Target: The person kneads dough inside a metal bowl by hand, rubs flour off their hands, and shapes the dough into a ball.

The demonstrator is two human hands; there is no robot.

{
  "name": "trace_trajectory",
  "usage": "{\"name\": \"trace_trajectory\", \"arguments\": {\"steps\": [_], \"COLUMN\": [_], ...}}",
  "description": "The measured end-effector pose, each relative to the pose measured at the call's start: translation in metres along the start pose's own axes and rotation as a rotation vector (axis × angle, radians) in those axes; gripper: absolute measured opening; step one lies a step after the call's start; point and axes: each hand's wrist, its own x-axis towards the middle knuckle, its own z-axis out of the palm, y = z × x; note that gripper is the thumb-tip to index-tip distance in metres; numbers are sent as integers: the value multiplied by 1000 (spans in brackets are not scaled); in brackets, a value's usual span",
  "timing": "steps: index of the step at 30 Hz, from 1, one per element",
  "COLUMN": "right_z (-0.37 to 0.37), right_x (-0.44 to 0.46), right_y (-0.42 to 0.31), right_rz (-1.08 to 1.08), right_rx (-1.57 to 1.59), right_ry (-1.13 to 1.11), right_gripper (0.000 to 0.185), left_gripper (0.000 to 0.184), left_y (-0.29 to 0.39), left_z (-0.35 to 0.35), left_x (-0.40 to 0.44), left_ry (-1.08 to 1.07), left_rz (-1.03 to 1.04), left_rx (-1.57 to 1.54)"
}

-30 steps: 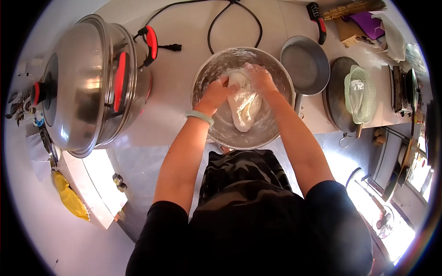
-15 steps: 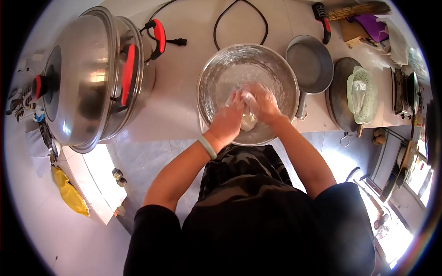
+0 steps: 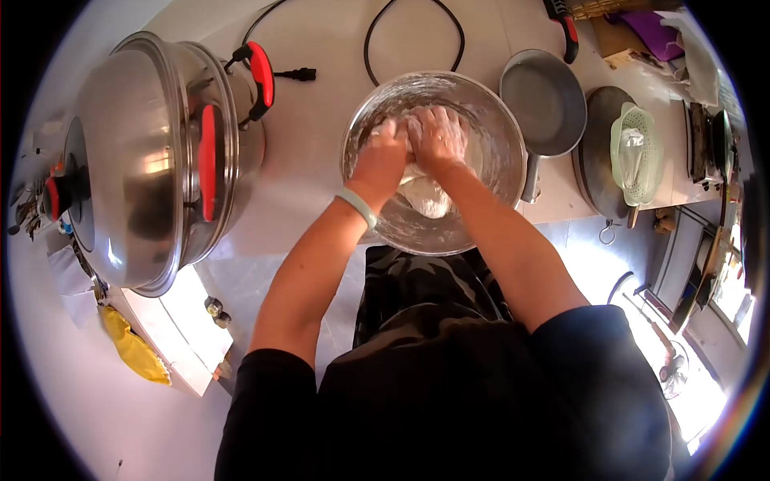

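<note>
A pale lump of dough (image 3: 427,199) lies in a wide metal bowl (image 3: 491,216) whose inner wall is smeared with flour. My left hand (image 3: 383,156), with a pale green bangle at its wrist, presses on the dough's far left part with bent fingers. Beside it, my right hand (image 3: 439,138) lies over the far part of the dough, its floury fingers pointing away from me and slightly apart. The two hands touch or nearly touch. Part of the dough is hidden under them, and its near end bulges out between my wrists.
A big lidded steamer pot (image 3: 136,160) with red handles stands at the left. A black cable (image 3: 369,40) lies behind the bowl. To the right are a grey pan (image 3: 544,103), a round dark board (image 3: 592,160) and a green basket (image 3: 650,156) holding a clear plastic bag.
Both hands have moved away from my body, from the near part of the bowl to the far part of the dough. The right fingers have spread, and the dough's near end now shows.
</note>
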Motion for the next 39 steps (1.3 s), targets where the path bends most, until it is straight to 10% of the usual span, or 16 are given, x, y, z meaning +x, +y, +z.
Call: {"name": "trace_trajectory", "arguments": {"steps": [5,9,12,15,18,39], "right_z": [-11,-38,-62,-74,-46,4], "right_x": [19,23,-4,-39,-74,35], "right_y": [1,14,14,-11,-1,-2], "right_rz": [-141,86,-41,-31,-239,-109], "right_rx": [-104,475,374,236,20,57], "right_ry": [-41,-360,-138,-82,20,-86], "right_gripper": [40,44,46,38,33,43], "left_gripper": [41,45,52,47,41,40], "left_y": [-7,-22,-11,4,24,-21], "left_z": [-5,-6,-52,-54,-26,-15], "left_x": [34,20,1,-18,-53,29], "left_ry": [-98,-212,-237,-383,-68,-134], "left_rz": [-233,-246,-367,-160,26,-166], "left_rx": [-283,-685,-1047,-857,-450,-298]}}
